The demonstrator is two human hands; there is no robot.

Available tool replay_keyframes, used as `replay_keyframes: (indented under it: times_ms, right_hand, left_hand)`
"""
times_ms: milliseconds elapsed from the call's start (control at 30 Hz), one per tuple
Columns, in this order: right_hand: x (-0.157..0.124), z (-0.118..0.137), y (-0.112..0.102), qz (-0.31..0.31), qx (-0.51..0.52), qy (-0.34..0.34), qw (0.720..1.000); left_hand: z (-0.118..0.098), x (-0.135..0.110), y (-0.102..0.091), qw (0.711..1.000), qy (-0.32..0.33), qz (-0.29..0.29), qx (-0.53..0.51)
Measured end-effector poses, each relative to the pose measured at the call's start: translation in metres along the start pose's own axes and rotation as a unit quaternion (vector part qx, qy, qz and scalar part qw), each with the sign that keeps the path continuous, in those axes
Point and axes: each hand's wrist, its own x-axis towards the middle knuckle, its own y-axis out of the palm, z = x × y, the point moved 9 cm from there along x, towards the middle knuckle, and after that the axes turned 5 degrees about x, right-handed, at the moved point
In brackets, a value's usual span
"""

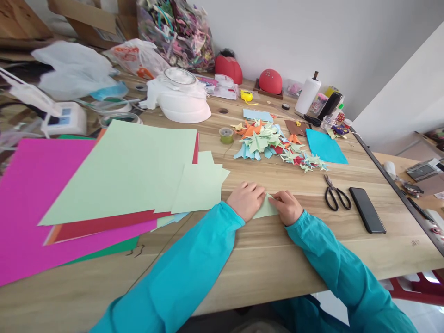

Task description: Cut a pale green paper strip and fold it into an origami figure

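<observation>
A small folded piece of pale green paper (266,210) lies on the wooden table between my hands. My left hand (247,201) presses on its left side, fingers curled together. At its upper right edge, my right hand (287,206) pinches the paper between thumb and fingers. Just left of my left hand are pale green paper squares (199,187), partly resting on a large pale green sheet (138,166). Beyond my hands sits a pile of folded paper stars (260,138) in green, orange, blue and red.
Scissors (336,193) and a black phone (367,210) lie to the right. Large magenta sheets (31,199) spread at left. A turquoise paper square (326,146), a yellow tape measure (246,95), red pincushions (270,82) and a glue gun (41,92) are further back.
</observation>
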Motion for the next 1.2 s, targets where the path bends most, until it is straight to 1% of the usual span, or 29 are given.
replay_keyframes:
  times_ms: [133, 367, 600, 867, 1200]
  right_hand:
    - [0.0006, -0.0031, 0.0029, 0.013, 0.018, 0.02, 1.0]
    - [0.0, -0.0004, 0.0041, 0.027, -0.013, 0.029, 0.999]
    - [0.0, -0.005, 0.0049, 0.03, 0.021, 0.052, 0.998]
    - [0.0004, -0.0024, 0.004, 0.036, -0.009, 0.042, 0.998]
    - [0.0003, 0.0018, 0.0009, 0.027, -0.018, 0.03, 0.999]
  left_hand:
    - [0.0006, -0.0001, -0.0003, 1.0, -0.001, 0.004, -0.005]
    - [0.0004, 0.0001, -0.001, 1.0, -0.002, 0.002, -0.004]
    - [0.0007, 0.0004, -0.0005, 1.0, -0.004, -0.003, -0.004]
    - [0.0004, 0.0008, -0.0002, 1.0, -0.006, 0.003, -0.007]
    - [0.0007, -0.0011, 0.0029, 0.999, -0.005, 0.025, -0.026]
